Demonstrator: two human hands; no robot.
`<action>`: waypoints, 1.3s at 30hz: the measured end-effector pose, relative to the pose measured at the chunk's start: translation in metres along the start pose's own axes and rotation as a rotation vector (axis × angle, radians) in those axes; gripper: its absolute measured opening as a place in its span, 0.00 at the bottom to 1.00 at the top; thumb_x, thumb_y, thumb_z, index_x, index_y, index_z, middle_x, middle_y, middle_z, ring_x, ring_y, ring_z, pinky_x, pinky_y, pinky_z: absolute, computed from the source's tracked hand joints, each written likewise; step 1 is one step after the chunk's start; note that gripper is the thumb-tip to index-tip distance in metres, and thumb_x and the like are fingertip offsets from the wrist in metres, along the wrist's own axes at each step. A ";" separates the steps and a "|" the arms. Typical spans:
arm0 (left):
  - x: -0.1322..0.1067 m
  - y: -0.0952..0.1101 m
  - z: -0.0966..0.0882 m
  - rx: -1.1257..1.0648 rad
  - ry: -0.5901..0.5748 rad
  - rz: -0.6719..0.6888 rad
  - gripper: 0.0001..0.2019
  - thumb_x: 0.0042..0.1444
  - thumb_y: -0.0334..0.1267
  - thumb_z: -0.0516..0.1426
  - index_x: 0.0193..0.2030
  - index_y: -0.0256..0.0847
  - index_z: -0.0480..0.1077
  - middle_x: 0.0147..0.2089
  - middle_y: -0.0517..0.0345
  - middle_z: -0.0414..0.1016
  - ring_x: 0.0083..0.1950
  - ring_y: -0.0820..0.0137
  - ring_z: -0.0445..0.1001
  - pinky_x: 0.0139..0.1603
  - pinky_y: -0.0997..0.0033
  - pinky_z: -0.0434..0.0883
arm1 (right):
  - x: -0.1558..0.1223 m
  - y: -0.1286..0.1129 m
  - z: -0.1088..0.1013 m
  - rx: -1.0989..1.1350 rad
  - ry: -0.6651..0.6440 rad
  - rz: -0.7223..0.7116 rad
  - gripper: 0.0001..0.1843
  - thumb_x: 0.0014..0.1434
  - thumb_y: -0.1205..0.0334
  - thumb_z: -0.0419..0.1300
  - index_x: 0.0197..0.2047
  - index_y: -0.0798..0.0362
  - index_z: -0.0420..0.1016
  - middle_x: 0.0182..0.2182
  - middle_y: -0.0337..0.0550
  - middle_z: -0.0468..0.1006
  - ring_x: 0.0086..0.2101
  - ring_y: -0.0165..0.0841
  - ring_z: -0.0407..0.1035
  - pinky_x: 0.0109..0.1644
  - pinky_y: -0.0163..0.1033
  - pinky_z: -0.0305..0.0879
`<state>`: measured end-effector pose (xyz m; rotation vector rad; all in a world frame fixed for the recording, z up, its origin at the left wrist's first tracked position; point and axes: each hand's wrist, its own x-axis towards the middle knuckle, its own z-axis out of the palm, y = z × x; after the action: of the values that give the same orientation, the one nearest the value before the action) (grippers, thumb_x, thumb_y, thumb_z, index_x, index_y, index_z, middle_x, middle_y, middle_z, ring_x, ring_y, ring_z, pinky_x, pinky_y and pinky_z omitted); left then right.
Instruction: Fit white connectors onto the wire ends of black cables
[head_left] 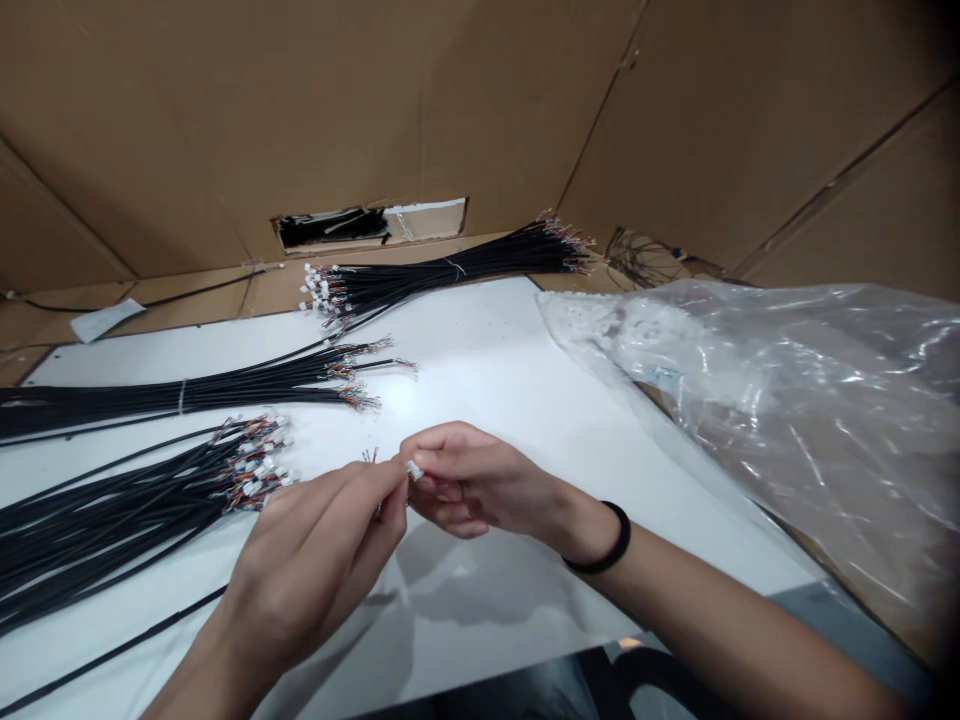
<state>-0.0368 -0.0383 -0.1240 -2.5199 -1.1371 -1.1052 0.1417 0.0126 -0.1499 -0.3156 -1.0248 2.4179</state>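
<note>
The right hand (480, 478) pinches a white connector (414, 469) just beside the left hand (311, 560), whose own grip is hidden.

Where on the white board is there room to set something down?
The white board has a bare patch beyond the right hand, between the back cable bundle and the plastic bag. A smaller, shadowed one lies nearer you, between your wrists. The left side is crowded: two cable bundles and a single cable.
</note>
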 end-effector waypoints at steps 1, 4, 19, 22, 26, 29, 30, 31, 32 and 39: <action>0.000 0.001 0.000 -0.004 -0.007 -0.016 0.07 0.59 0.27 0.56 0.42 0.41 0.70 0.28 0.63 0.78 0.25 0.75 0.75 0.30 0.79 0.70 | 0.000 0.000 0.000 -0.003 -0.004 -0.003 0.14 0.61 0.59 0.60 0.28 0.57 0.65 0.17 0.30 0.57 0.16 0.20 0.49 0.16 0.24 0.48; 0.000 0.002 -0.001 -0.017 -0.041 -0.036 0.06 0.60 0.27 0.55 0.41 0.41 0.69 0.28 0.64 0.78 0.25 0.76 0.75 0.31 0.79 0.70 | -0.001 0.000 -0.001 -0.035 0.000 -0.016 0.13 0.62 0.59 0.59 0.28 0.57 0.65 0.18 0.31 0.58 0.17 0.20 0.51 0.16 0.24 0.50; 0.005 -0.004 -0.003 -0.580 -0.048 -0.343 0.07 0.55 0.25 0.60 0.38 0.41 0.72 0.31 0.64 0.76 0.29 0.79 0.72 0.30 0.81 0.71 | -0.002 -0.004 -0.001 -0.236 0.014 -0.171 0.12 0.62 0.59 0.60 0.30 0.58 0.68 0.23 0.34 0.63 0.20 0.21 0.55 0.18 0.25 0.55; 0.005 -0.005 -0.003 -0.648 -0.066 -0.373 0.06 0.56 0.25 0.60 0.36 0.40 0.71 0.29 0.63 0.73 0.28 0.78 0.71 0.28 0.80 0.70 | -0.003 -0.005 0.001 -0.258 0.026 -0.175 0.13 0.62 0.58 0.60 0.30 0.58 0.68 0.23 0.34 0.62 0.20 0.21 0.56 0.18 0.25 0.55; 0.007 -0.006 -0.003 -0.612 -0.110 -0.325 0.05 0.57 0.26 0.58 0.34 0.39 0.70 0.28 0.62 0.72 0.27 0.78 0.69 0.27 0.78 0.68 | -0.003 -0.007 0.001 -0.312 0.043 -0.151 0.15 0.61 0.57 0.62 0.28 0.58 0.67 0.21 0.32 0.62 0.19 0.20 0.55 0.18 0.25 0.55; 0.008 -0.007 -0.003 -0.543 -0.138 -0.264 0.05 0.58 0.25 0.56 0.33 0.38 0.68 0.27 0.62 0.71 0.27 0.78 0.67 0.28 0.79 0.65 | -0.004 -0.009 0.002 -0.343 0.051 -0.130 0.16 0.61 0.56 0.62 0.28 0.58 0.67 0.19 0.31 0.61 0.18 0.20 0.54 0.18 0.25 0.54; 0.009 -0.007 -0.002 -0.513 -0.146 -0.245 0.06 0.58 0.25 0.56 0.32 0.38 0.67 0.27 0.62 0.70 0.27 0.79 0.66 0.28 0.79 0.65 | -0.004 -0.010 0.002 -0.362 0.055 -0.125 0.16 0.61 0.55 0.62 0.28 0.58 0.67 0.19 0.31 0.61 0.18 0.20 0.54 0.18 0.26 0.54; 0.010 -0.007 -0.002 -0.481 -0.154 -0.226 0.06 0.58 0.25 0.56 0.32 0.38 0.67 0.27 0.63 0.70 0.27 0.79 0.66 0.27 0.79 0.64 | -0.004 -0.010 0.002 -0.384 0.062 -0.118 0.17 0.61 0.54 0.62 0.28 0.58 0.66 0.19 0.31 0.61 0.18 0.20 0.55 0.18 0.26 0.54; 0.010 -0.007 -0.002 -0.447 -0.159 -0.208 0.06 0.59 0.25 0.55 0.32 0.38 0.67 0.26 0.63 0.69 0.26 0.79 0.65 0.27 0.80 0.64 | -0.004 -0.011 0.001 -0.411 0.069 -0.110 0.17 0.60 0.53 0.62 0.28 0.58 0.66 0.19 0.31 0.61 0.18 0.20 0.55 0.18 0.26 0.54; 0.009 -0.007 0.000 -0.335 -0.157 -0.155 0.07 0.59 0.24 0.55 0.33 0.39 0.67 0.28 0.63 0.71 0.27 0.79 0.66 0.29 0.80 0.64 | -0.005 -0.013 0.001 -0.523 0.113 -0.085 0.20 0.59 0.50 0.62 0.27 0.56 0.65 0.19 0.29 0.58 0.18 0.20 0.53 0.18 0.26 0.54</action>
<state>-0.0381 -0.0283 -0.1190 -2.8577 -1.3017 -1.2468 0.1506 0.0174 -0.1396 -0.5636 -1.5719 2.0000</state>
